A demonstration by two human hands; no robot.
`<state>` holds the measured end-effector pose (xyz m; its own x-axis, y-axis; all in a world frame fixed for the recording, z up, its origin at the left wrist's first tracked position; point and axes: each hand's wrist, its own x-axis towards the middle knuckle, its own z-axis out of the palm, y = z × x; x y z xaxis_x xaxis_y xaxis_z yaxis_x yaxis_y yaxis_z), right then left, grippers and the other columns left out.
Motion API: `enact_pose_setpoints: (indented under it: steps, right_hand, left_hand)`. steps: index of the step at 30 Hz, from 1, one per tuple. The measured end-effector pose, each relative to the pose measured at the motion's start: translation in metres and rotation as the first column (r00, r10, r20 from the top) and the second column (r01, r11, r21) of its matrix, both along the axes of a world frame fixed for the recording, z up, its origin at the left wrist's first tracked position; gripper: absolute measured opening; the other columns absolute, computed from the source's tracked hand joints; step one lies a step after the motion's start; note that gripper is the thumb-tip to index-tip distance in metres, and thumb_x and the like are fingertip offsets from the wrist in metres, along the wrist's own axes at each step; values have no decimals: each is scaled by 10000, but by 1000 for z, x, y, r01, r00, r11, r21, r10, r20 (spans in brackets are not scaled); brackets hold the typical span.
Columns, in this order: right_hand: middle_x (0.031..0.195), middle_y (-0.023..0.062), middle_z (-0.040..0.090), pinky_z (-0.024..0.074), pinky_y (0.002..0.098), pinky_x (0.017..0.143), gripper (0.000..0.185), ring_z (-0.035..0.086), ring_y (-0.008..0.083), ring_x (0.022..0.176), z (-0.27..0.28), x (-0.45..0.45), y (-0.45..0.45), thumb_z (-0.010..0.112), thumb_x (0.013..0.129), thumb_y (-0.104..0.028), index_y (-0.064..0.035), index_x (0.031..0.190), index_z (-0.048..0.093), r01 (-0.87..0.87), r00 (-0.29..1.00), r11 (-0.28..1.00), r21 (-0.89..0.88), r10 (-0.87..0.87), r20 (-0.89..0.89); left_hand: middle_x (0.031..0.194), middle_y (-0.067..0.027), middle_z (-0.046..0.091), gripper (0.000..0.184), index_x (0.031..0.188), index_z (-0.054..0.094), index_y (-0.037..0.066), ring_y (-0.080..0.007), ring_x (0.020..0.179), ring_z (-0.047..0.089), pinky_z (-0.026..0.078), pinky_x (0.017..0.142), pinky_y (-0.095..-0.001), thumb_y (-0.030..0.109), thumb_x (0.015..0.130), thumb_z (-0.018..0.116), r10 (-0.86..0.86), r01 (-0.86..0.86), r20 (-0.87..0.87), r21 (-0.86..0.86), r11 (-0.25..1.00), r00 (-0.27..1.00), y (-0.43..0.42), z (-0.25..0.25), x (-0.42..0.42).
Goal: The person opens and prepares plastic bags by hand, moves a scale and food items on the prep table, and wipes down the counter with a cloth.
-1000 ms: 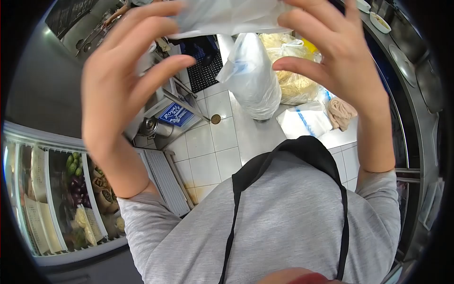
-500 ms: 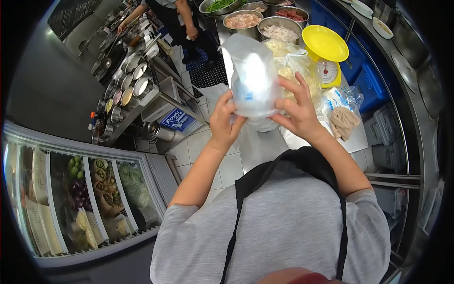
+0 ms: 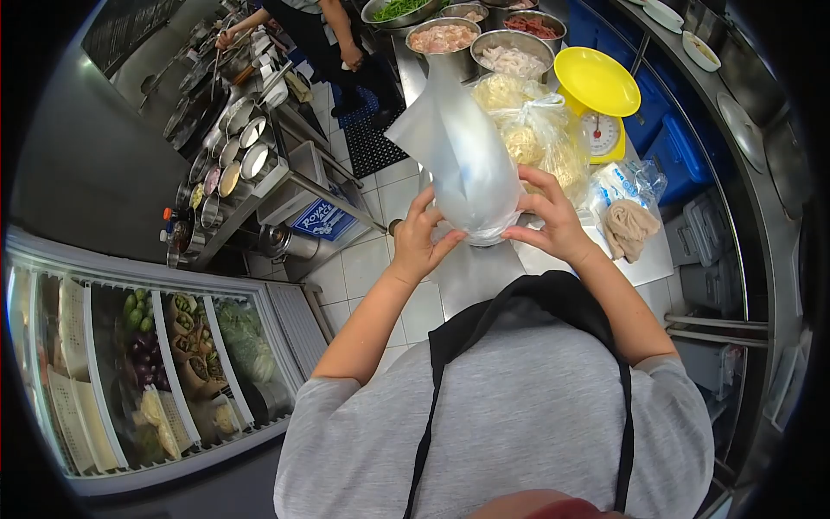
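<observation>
A tall translucent plastic bag [image 3: 471, 147] stands near the front of the steel table, its top flaring to the upper left. My left hand [image 3: 421, 240] pinches the bag's lower left edge between thumb and fingers. On the opposite side, my right hand [image 3: 551, 221] grips the lower right edge. What is inside the bag cannot be made out. Just behind it sits a knotted clear bag of pale yellow noodles [image 3: 553, 143]. A yellow scale [image 3: 603, 134] with a round pan is to the right, and a beige cloth [image 3: 629, 229] lies near a blue-printed plastic packet [image 3: 618, 183].
Metal bowls of raw meat [image 3: 442, 38] and greens [image 3: 399, 9] fill the table's far end. A co-worker [image 3: 316, 26] stands at the upper left by a counter of pans [image 3: 231, 164]. A glass-topped fridge with vegetables [image 3: 173, 346] is at the lower left; blue bins [image 3: 679, 160] are right.
Both hands came down from high in view onto the bag, then moved slightly lower along its sides. The bag's raised upper part now flares leftward. The co-worker's arm has shifted a little.
</observation>
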<state>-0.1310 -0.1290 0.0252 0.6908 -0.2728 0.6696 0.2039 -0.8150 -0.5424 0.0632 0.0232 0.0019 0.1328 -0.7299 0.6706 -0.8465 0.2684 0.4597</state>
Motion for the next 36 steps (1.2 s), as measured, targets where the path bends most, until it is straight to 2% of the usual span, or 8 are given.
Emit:
enact_pose_setpoints:
  steps: [5,9,13,20,24,27,32,36]
  right_hand:
    - [1274,160,398,380,401,944,410,431,316,1152,8,-2,8,781,623,-231,-71,927,556,-37,996,994,107,28,82]
    - [1309,160,360,348,379,971,565,427,295,1156,49,-9,7,749,678,-204,-69,1149,468,-4,966,975,222,-54,254]
    - [1320,143,356,309,385,991,824,425,262,1160,64,23,2,726,699,-283,-44,1334,258,-180,949,798,575,-14,316]
    - [1342,184,326,254,395,1026,909,351,325,1223,15,12,17,729,683,-344,-38,1371,220,6,995,934,356,30,-95]
    - [1361,189,302,239,379,1037,987,323,312,1250,35,8,3,758,638,-382,-34,1376,203,-45,997,971,235,58,-49]
    - [1373,190,283,229,367,1040,1048,295,303,1271,53,26,1,782,600,-392,-31,1380,184,-205,963,885,417,105,249]
    - [1338,174,335,266,354,1014,1017,343,272,1238,44,42,14,788,596,-395,-42,1368,227,-189,982,858,478,164,94]
    - [1277,142,405,307,348,982,911,395,261,1192,35,38,15,772,624,-373,-42,1333,306,-167,986,819,548,147,80]
  left_hand:
    - [1032,-116,473,577,1055,417,53,-167,729,541,441,574,-236,355,688,744,-94,87,-265,-38,996,960,-1,6,-12]
    - [1304,-185,335,790,1186,355,27,-209,1142,424,473,748,-292,448,649,752,-259,80,-664,-288,954,701,-4,73,-23]
    - [1259,-177,388,875,1274,307,-12,-211,1118,449,442,805,-307,423,660,755,-85,39,-564,-93,995,822,-14,78,-30]
    - [1206,-141,486,883,1317,323,11,-233,1038,533,448,790,-296,380,647,766,116,5,-352,323,946,929,6,36,-24]
    - [1227,-144,476,972,1351,261,17,-225,1078,519,452,800,-299,359,612,791,-15,36,-473,36,999,881,7,30,-25]
    - [1226,-136,486,1043,1378,198,32,-225,1088,517,454,821,-316,332,588,808,-233,62,-708,-259,964,667,-6,52,-45]
    - [1157,-155,536,828,1271,394,9,-249,1032,559,458,830,-340,250,595,806,158,-29,-541,239,971,826,-11,26,-33]
    - [1132,-166,547,710,1184,474,-2,-260,1005,572,457,827,-343,217,595,805,159,-92,-361,196,976,919,-14,-8,-16]
